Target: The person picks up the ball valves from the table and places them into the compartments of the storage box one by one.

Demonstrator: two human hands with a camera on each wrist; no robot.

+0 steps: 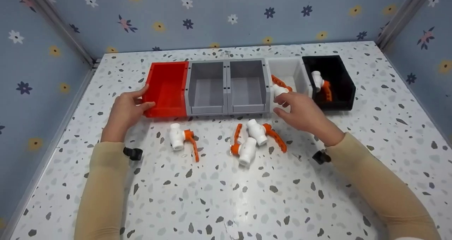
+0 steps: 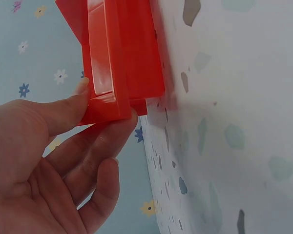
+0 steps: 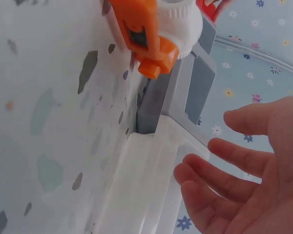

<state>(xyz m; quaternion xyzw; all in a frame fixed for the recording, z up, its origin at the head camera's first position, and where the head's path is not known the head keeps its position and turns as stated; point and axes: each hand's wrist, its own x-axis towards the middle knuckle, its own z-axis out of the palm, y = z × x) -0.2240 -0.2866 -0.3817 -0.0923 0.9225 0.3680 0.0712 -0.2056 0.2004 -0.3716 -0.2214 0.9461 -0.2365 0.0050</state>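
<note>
At the left end of the bin row, my left hand (image 1: 125, 109) pinches the front left corner of the red bin (image 1: 166, 91). The left wrist view shows the thumb on the bin's (image 2: 136, 53) front edge, the fingers behind it. My right hand (image 1: 302, 111) hovers over the front of the white bin (image 1: 289, 70), fingers loosely bent around nothing in the right wrist view. Just beyond its fingertips, a white ball valve (image 1: 279, 89) with an orange handle lies inside that bin, partly hidden. Another ball valve (image 1: 317, 81) leans in the black bin (image 1: 344, 91).
Two grey bins (image 1: 206, 110) stand between the red and white ones. On the speckled table (image 1: 219, 197), one ball valve (image 1: 176, 137) lies in front of the red bin. Two more, a ball valve (image 1: 257, 131) and its neighbour (image 1: 248, 151), lie close together further right. Flowered panels surround the table.
</note>
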